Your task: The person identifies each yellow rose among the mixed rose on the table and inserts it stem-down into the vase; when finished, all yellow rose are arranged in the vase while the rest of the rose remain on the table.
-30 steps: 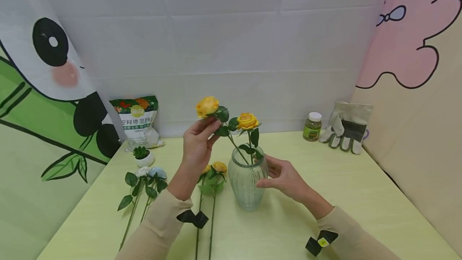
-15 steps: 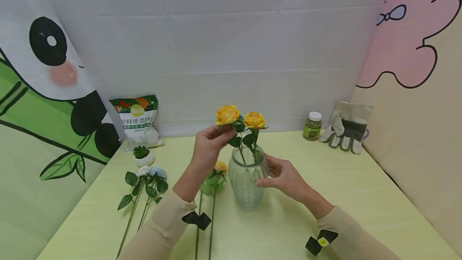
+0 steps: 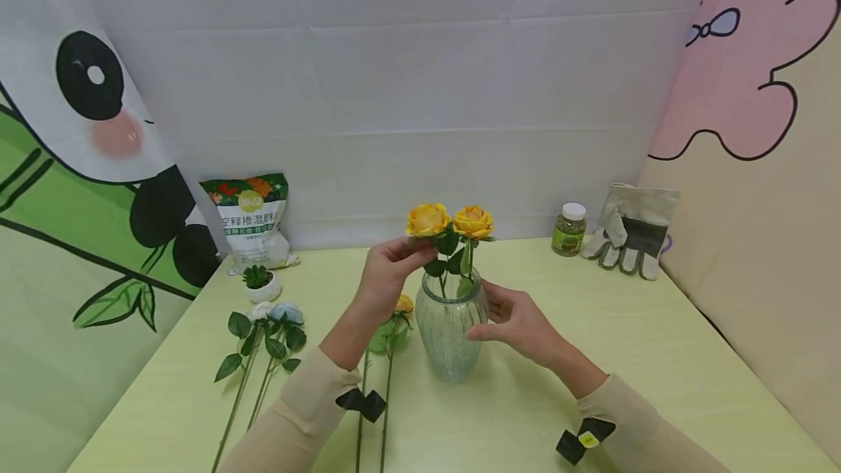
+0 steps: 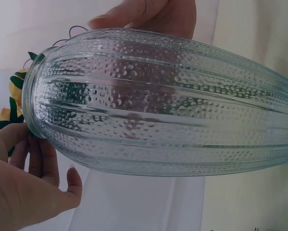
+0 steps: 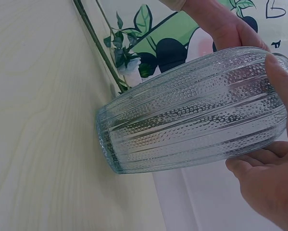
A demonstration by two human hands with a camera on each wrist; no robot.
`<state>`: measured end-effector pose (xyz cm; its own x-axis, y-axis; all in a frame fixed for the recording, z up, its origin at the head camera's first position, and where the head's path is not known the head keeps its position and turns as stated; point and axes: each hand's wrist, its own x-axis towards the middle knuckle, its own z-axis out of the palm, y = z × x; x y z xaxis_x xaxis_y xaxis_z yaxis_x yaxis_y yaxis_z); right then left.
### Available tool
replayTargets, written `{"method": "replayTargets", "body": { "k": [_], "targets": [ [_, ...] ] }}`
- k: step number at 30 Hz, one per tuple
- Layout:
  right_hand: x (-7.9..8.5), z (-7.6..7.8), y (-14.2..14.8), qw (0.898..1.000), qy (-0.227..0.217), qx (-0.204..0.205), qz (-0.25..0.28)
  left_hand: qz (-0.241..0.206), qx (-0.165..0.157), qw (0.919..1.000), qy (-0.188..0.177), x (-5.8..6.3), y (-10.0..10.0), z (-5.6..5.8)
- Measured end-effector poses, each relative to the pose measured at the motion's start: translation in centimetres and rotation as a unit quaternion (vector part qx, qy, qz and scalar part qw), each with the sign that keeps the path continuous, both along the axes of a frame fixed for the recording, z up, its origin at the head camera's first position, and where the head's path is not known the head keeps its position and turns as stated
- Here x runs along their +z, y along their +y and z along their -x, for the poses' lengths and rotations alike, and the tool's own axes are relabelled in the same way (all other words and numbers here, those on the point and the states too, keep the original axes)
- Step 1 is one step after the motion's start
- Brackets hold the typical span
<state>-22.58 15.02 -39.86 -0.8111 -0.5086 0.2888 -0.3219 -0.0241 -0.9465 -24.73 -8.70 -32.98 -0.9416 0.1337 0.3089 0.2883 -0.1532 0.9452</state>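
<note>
Near the back left corner of the tabletop (image 3: 512, 422), a white and green bag (image 3: 252, 225) carries a large line of Chinese print, of which 释掺混肥料 can be read; the lines below and the yellow disc's lettering are too small. By the back right corner, a white-capped jar (image 3: 569, 231) has a green label with print too small to make out, just beside work gloves (image 3: 631, 232). Around mid-tabletop stands the ribbed glass vase (image 3: 450, 352), upright, with the left yellow rose (image 3: 428, 220) and the right yellow rose (image 3: 473, 222) rising from its mouth. Reaching up from the front edge, the left hand (image 3: 388, 277) pinches the left rose just under its bloom, wrist bent toward the vase. The right hand (image 3: 525, 323) grips the vase's right side, thumb on the near face and fingers curled behind it. The rim covers some left fingertips in the left wrist view, and the dimpled glass blurs the stems' lower ends. Between the vase and the left edge lie pale blue and white roses (image 3: 286, 314) and, nearer the vase, another yellow rose (image 3: 404, 304), its neighbour's bloom hidden by the left hand and forearm.
</note>
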Motion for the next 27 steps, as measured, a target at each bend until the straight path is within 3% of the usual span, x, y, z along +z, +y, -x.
{"method": "replayTargets", "body": {
  "k": [14, 27],
  "targets": [
    [0.1, 0.0, 0.0, 1.000, -0.001, -0.005, -0.011, 0.029, -0.007, 0.9968, -0.074, -0.4, 0.3, 0.0],
    [0.2, -0.1, 0.0, 1.000, -0.002, -0.011, -0.021, -0.037, -0.019, 0.9929, -0.111, -1.8, -1.5, 0.1]
  ]
}}
